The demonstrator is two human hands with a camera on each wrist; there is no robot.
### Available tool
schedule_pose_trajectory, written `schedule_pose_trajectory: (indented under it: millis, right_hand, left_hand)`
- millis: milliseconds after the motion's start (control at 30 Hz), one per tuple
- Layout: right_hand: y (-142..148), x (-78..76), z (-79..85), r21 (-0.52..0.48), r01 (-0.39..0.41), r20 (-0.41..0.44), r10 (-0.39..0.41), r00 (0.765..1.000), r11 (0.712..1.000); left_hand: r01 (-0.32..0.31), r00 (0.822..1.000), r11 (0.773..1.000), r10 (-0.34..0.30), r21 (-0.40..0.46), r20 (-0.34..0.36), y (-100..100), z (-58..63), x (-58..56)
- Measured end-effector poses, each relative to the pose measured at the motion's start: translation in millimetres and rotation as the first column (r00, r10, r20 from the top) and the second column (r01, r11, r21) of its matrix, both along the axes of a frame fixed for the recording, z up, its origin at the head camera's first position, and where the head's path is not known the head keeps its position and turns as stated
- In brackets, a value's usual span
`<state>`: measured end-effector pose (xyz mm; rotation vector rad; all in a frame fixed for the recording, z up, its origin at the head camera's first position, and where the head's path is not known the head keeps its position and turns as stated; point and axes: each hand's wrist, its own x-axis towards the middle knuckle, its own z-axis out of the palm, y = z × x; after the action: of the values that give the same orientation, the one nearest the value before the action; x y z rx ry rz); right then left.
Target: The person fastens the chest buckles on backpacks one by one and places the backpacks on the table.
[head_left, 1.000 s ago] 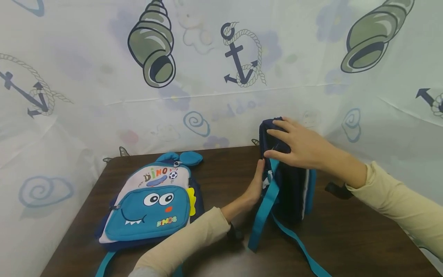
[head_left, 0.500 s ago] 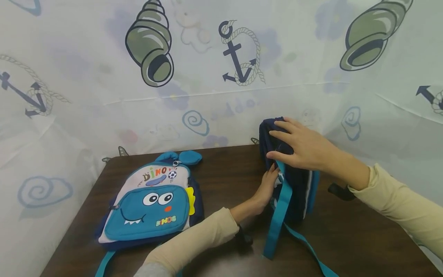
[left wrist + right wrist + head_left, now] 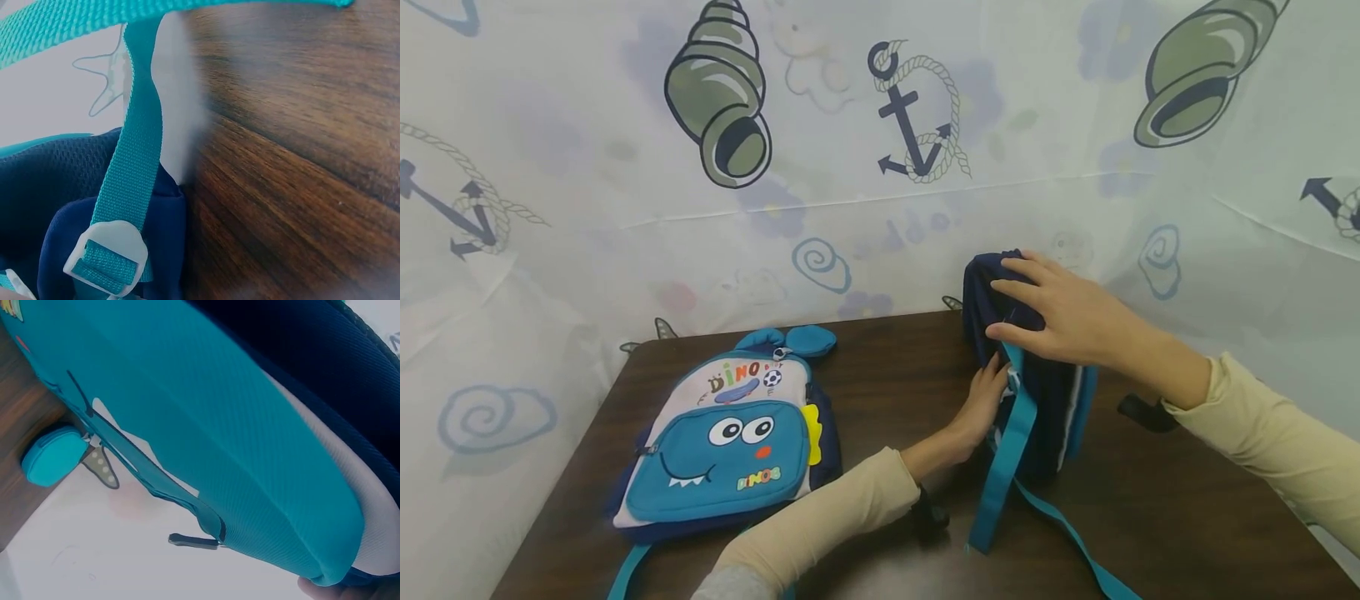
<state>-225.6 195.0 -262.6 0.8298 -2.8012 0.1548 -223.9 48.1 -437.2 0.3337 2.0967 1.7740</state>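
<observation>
A navy and teal backpack (image 3: 985,287) stands upright at the right, seen from its side in the head view. My right hand (image 3: 1067,321) rests on its upper side, fingers spread and nearly straight. My left hand (image 3: 976,412) touches its strap side lower down, fingers partly behind the webbing. A teal strap (image 3: 1003,479) hangs from there onto the table. In the left wrist view the strap's white buckle (image 3: 106,256) lies against the navy fabric. The teal front pocket (image 3: 219,444) fills much of the right wrist view, with fingertips (image 3: 325,590) at the bottom edge.
A second backpack (image 3: 715,467) with a dinosaur face lies on its back at the left, straps running toward the front edge. Both bags are on a dark wooden table (image 3: 887,358). A printed cloth (image 3: 850,167) with shells and anchors hangs behind.
My left hand has moved right, in closer against the standing backpack, and the hanging strap has shifted right with it. My right hand stays on the bag, a little further right.
</observation>
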Motion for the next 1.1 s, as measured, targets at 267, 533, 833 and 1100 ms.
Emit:
schedule_pose_trajectory:
  millis: [267,533,833,1100]
  right_hand:
    - [7.5,2.6,0.3,-0.018,0.014,0.02,-0.014,1.0,1.0]
    - [19.4,3.5,-0.5,-0.052,0.012,0.023,-0.01,1.0,0.999]
    - [32.1,4.3,-3.0,-0.073,0.006,0.015,-0.004,1.0,0.997]
    - [39.6,3.9,-6.0,-0.098,-0.009,0.01,0.01,1.0,0.995]
  left_hand:
    - [-0.002,1.0,1.0,0.002,-0.019,0.004,0.6,0.2,0.3]
    - [0.004,1.0,0.999,-0.003,-0.042,0.007,2.0,0.0,-0.6]
    - [-0.008,1.0,0.997,0.01,-0.071,0.03,3.6,0.8,-0.5]
    - [0.001,1.0,0.997,0.0,-0.078,0.014,6.0,1.6,-1.1]
